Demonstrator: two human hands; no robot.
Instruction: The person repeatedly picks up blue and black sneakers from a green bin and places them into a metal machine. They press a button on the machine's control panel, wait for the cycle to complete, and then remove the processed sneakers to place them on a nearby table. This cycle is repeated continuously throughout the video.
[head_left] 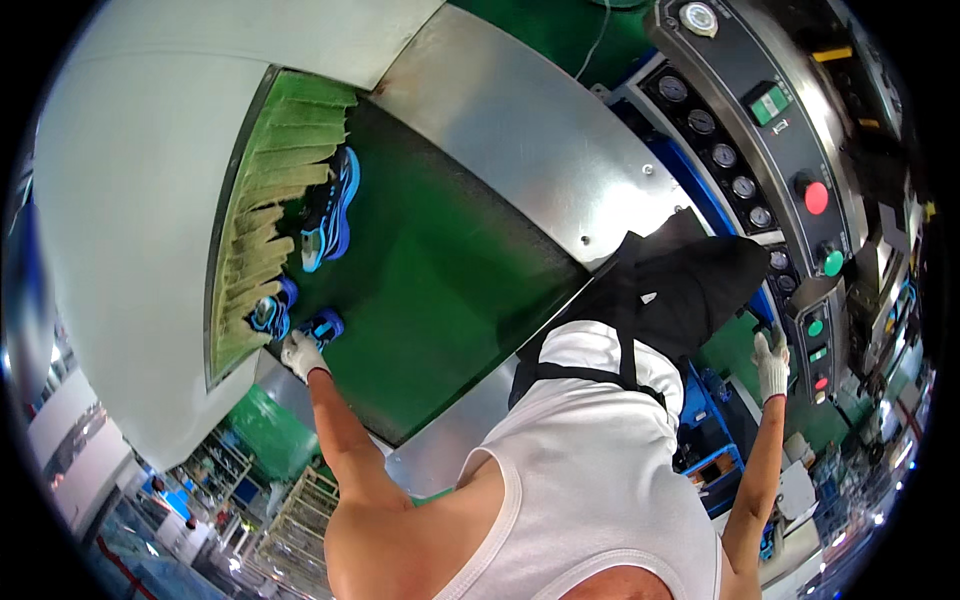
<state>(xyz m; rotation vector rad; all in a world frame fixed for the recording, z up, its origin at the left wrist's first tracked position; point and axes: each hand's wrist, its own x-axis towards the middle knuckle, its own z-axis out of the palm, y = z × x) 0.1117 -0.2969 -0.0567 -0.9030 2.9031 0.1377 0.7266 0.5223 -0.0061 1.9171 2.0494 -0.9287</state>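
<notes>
My left hand (303, 358), in a white glove, is closed on the near end of a blue and black shoe (324, 326) at the left edge of a green conveyor belt (430, 290). Right beside it, a second blue shoe (272, 310) lies partly under a green strip curtain (270, 190). Farther up the belt, a longer blue and black shoe (333, 212) rests by the same strips. My right hand (771, 366), also gloved, is held out at the right, near the machine's control panel (815, 335). Its fingers are stretched out, and I see nothing in them.
A pale machine housing (130, 200) frames the curtained opening. Bare metal plates (520, 130) border the belt. At the right stand round gauges (724, 155), a red button (816, 197) and a green button (832, 262). A blue rack (715, 425) is below my right side.
</notes>
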